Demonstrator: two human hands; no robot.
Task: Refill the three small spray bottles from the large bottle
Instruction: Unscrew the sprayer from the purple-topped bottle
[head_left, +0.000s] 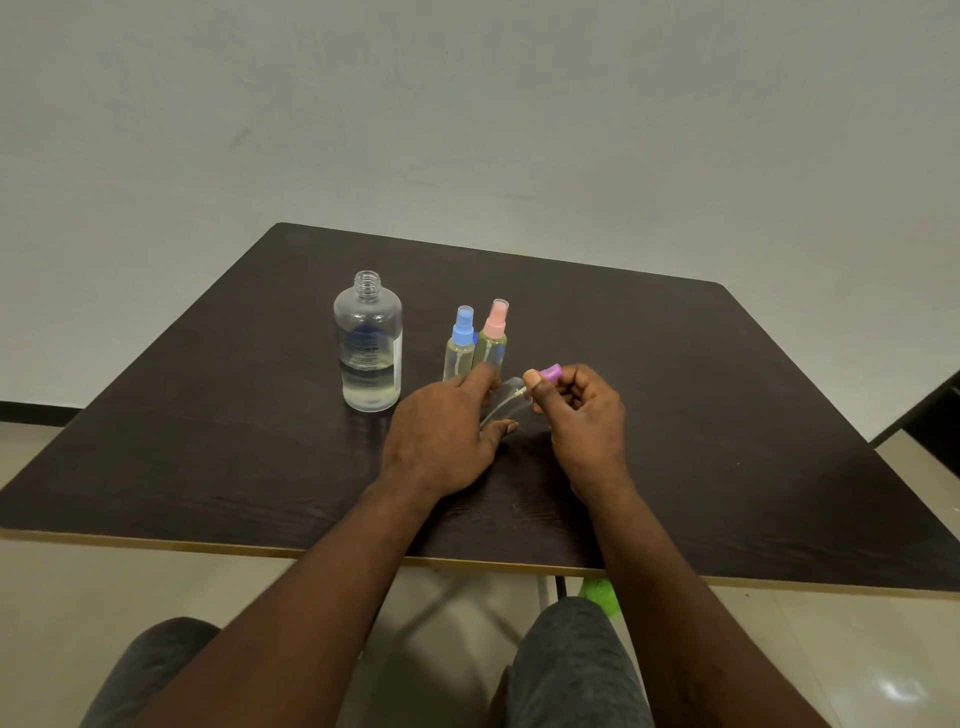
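No words, brands or numbers can be read from here. The large bottle (368, 317) carries a label (363, 349) with rows of dark print and a white strip down its side, all too small and blurred to make out.

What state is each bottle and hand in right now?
Large clear plastic bottle: upright, uncapped, partly full.
Blue-topped small spray bottle: upright, top on.
Pink-topped small spray bottle: upright, top on.
Small clear spray bottle: tilted, gripped by left hand.
Purple spray top: at that bottle's neck, pinched by right hand.
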